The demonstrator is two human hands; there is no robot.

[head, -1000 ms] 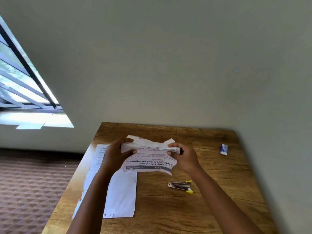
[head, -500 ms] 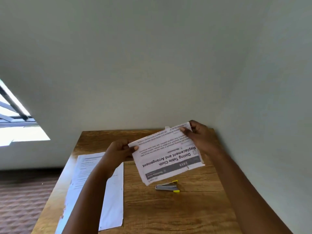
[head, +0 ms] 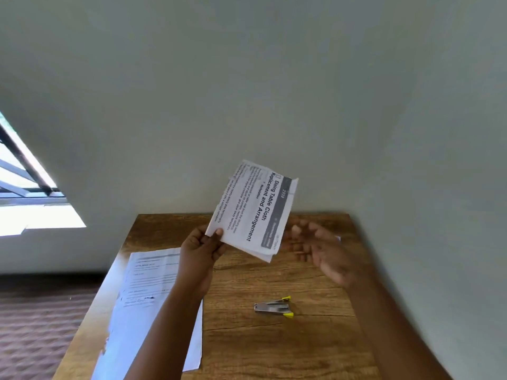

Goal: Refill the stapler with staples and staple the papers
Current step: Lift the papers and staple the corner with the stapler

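Left hand (head: 201,249) pinching one folded paper (head: 253,209) aloft; right hand (head: 319,249) hanging empty, fingers spread — one stapler (head: 274,307) lying mid-table (head: 315,352), one sheet (head: 148,292) lying at left edge.

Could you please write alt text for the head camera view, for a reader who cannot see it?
The left hand pinches a folded printed paper by its lower corner above a wooden table, while the blurred right hand hangs open beside it. A small metal stapler with yellow tips lies on the table, and white sheets overhang its left edge.
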